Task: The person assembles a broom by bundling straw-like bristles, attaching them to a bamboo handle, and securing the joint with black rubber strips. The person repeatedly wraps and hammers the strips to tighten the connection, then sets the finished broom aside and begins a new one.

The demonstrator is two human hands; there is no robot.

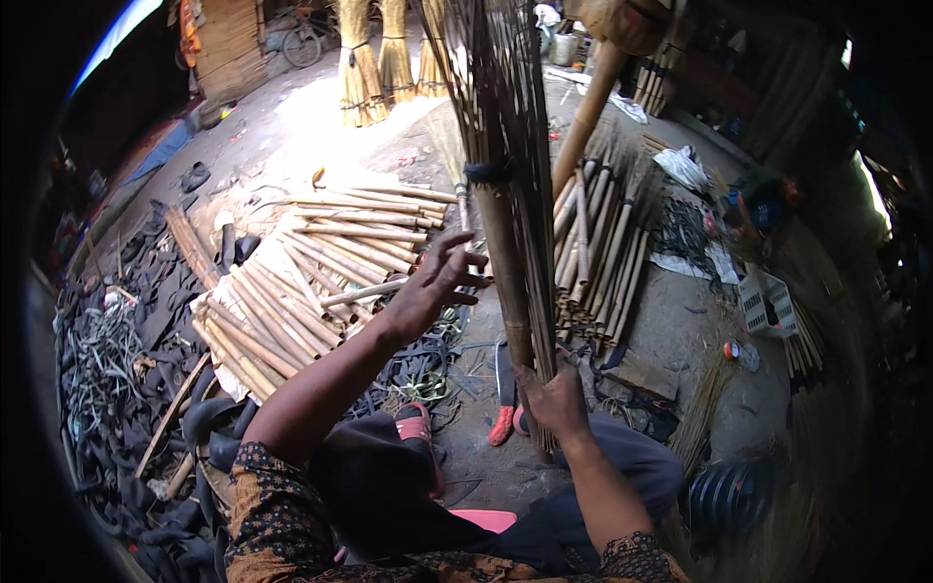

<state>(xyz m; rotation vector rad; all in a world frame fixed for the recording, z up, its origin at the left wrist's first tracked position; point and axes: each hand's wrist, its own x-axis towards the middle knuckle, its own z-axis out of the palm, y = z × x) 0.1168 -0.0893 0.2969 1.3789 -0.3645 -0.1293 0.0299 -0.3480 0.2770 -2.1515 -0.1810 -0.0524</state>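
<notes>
A stick broom (pixel 502 243) stands nearly upright in front of me, with a bamboo handle below and long thin dark bristles above. A black rubber band (pixel 488 173) binds the bristles at the handle's top. My right hand (pixel 561 396) is wrapped round the lower handle and a loose bundle of thin sticks (pixel 537 262) running alongside it. To the left of the handle my left hand (pixel 437 287) is raised with its fingers apart, holding nothing. Between my feet lies a blade with a red handle (pixel 501 425).
Cut bamboo poles (pixel 360 233) are piled ahead on the left. Finished brooms (pixel 598 253) lie ahead on the right. Black rubber scraps (pixel 126 408) cover the far left ground. A wooden block (pixel 641 374) and a white plastic basket (pixel 766 303) are on the right. Straw bundles (pixel 358 73) stand behind.
</notes>
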